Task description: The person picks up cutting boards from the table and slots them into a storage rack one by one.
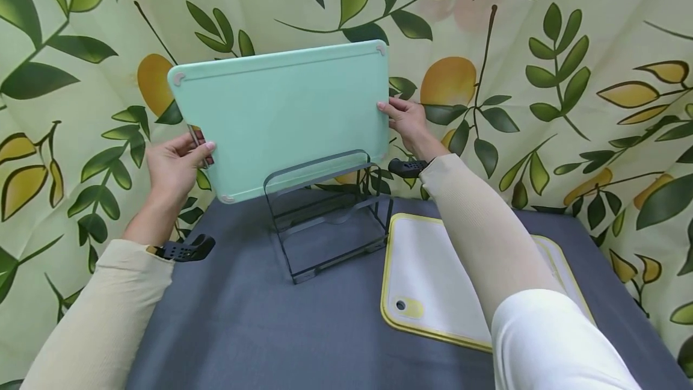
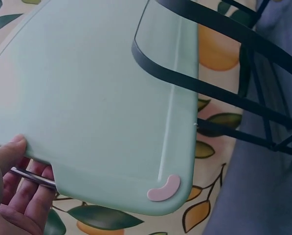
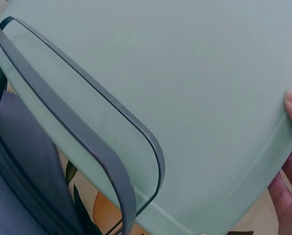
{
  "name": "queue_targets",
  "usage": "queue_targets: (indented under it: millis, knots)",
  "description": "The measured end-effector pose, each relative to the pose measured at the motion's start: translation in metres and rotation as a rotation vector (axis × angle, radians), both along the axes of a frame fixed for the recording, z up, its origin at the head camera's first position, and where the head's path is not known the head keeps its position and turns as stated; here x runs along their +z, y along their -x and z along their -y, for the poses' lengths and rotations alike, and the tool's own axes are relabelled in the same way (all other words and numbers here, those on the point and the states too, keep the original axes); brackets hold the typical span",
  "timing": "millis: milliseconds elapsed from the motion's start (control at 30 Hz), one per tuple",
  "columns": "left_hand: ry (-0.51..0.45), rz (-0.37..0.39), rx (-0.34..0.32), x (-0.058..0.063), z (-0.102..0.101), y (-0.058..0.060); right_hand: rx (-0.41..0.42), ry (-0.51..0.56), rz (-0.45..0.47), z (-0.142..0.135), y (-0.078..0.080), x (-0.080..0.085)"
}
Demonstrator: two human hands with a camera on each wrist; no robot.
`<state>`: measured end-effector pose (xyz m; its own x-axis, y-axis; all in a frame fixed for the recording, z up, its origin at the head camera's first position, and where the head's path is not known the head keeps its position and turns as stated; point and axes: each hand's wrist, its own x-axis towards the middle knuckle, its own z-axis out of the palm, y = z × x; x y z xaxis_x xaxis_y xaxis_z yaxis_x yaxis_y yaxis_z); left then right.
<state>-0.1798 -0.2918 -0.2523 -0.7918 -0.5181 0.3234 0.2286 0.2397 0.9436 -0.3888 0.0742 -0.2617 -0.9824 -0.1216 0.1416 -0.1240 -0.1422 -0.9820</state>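
Note:
A mint-green cutting board (image 1: pixel 292 113) with pinkish corner pads is held up by both hands, tilted with its right end higher. My left hand (image 1: pixel 175 164) grips the left edge at the metal handle (image 2: pixel 33 177), thumb on the front face and fingers behind. On the opposite edge, my right hand (image 1: pixel 408 122) pinches the board between thumb and fingers. Below and in front of the board stands a dark metal rack (image 1: pixel 330 257) with looped dividers. The board's lower edge shows behind the front loops, above the rack's base.
White cutting boards with yellow rims (image 1: pixel 433 275) lie stacked flat to the right of the rack, partly hidden under the right forearm. A grey-blue cloth (image 1: pixel 271 330) covers the table. A curtain printed with leaves and fruit (image 1: pixel 541 137) hangs close behind.

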Motion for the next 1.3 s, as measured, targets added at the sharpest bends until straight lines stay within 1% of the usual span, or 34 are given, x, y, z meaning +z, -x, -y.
queue_targets:
  millis: [200, 367, 500, 567, 667, 767, 867, 1100, 1300]
  knots:
    - [0.013, 0.041, 0.017, -0.002, -0.002, 0.004, -0.021, -0.025, 0.016, -0.003, 0.001, -0.005]
    - [0.029, 0.074, 0.022, -0.003, -0.002, 0.008, -0.016, -0.034, 0.037, -0.008, -0.002, -0.011]
    - [0.072, 0.113, 0.048, -0.007, 0.000, 0.012, -0.013, -0.029, 0.032, -0.009, -0.005, -0.015]
    - [0.076, 0.117, 0.054, -0.010, 0.000, 0.014, -0.019, -0.037, 0.018, -0.010, -0.006, -0.016]
    - [0.058, 0.118, 0.052, -0.012, 0.002, 0.017, -0.031, -0.051, 0.014, -0.010, -0.008, -0.017]
    - [0.019, 0.111, 0.042, -0.012, 0.002, 0.019, -0.037, -0.062, 0.016, -0.011, -0.008, -0.018]
    - [-0.015, 0.107, 0.033, -0.013, 0.003, 0.022, -0.040, -0.045, 0.026, -0.012, -0.008, -0.019]
    - [-0.011, 0.117, 0.036, -0.018, 0.003, 0.026, -0.037, -0.041, 0.028, -0.014, -0.012, -0.021]
    - [-0.045, 0.124, 0.021, -0.022, 0.005, 0.029, -0.036, -0.050, 0.013, -0.017, -0.017, -0.024]
